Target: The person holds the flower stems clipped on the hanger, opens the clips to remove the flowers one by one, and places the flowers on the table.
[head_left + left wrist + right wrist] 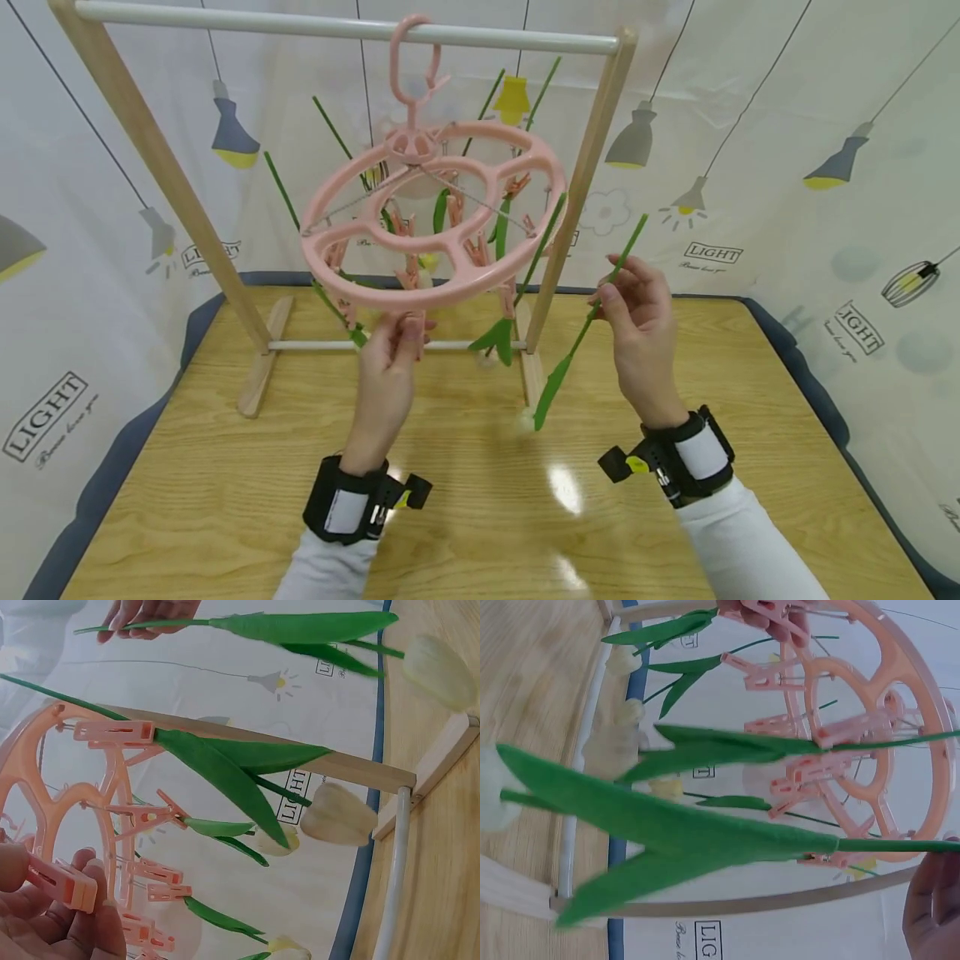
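A pink round clip hanger (442, 296) hangs by its hook from the top rail of a wooden rack (157, 158). Several artificial tulips hang head down from its clips. My left hand (401, 332) pinches a pink clip (64, 883) at the hanger's near edge; its fingers (90, 915) curl round that clip. My right hand (613, 287), to the right of the hanger, pinches the green stem of a loose tulip (577, 337), whose pale head (525, 421) points down toward the table. The same stem and leaf (705, 832) cross the right wrist view.
The rack stands at the back of a wooden table (480, 517) with a dark blue edge. A white curtain printed with lamps (825, 167) closes in the back and both sides. The rack's right post (577, 208) is just left of the held stem.
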`<state>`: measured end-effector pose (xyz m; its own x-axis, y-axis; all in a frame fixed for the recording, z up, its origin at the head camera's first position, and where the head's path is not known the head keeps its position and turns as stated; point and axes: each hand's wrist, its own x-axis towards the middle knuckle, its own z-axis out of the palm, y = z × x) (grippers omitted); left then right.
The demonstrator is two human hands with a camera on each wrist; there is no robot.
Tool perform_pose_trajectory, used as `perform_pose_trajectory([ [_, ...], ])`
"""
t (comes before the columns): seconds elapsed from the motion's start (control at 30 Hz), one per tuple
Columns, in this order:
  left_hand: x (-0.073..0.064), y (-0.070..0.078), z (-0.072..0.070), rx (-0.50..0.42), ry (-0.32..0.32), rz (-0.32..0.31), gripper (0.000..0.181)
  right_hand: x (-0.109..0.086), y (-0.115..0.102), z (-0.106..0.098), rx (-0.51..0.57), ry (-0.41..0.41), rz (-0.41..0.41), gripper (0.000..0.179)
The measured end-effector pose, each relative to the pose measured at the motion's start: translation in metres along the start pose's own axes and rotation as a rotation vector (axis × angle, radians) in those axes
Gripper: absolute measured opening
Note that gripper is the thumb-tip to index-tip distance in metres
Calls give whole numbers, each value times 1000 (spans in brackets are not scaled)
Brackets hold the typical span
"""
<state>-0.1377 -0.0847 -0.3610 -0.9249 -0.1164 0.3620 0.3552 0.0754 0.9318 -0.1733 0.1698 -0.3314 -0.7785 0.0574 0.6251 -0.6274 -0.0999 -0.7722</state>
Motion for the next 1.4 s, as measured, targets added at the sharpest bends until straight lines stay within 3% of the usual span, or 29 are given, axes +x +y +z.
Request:
perform_pose_trajectory([
  [0.2, 1, -1, -3, 17, -6, 9, 27, 7, 0, -13, -92, -8, -20, 33],
  [0.37, 1, 1, -5, 31, -16, 27, 28, 13, 1, -26, -173, 22, 9, 36],
  [0.7, 0, 2, -9, 56, -24, 6, 30, 25, 21, -54, -525, -2, 51, 41],
  [0.93, -1, 1, -10, 30, -27, -11, 30, 29, 41, -80, -632, 15, 111, 42],
  [1.13, -1, 0, -10, 18, -35, 2, 31, 34, 46, -93, -694, 9, 111, 42],
  [1.4, -1, 1, -11, 47, -26, 3, 31, 39, 51, -108, -895, -49, 133, 43],
])
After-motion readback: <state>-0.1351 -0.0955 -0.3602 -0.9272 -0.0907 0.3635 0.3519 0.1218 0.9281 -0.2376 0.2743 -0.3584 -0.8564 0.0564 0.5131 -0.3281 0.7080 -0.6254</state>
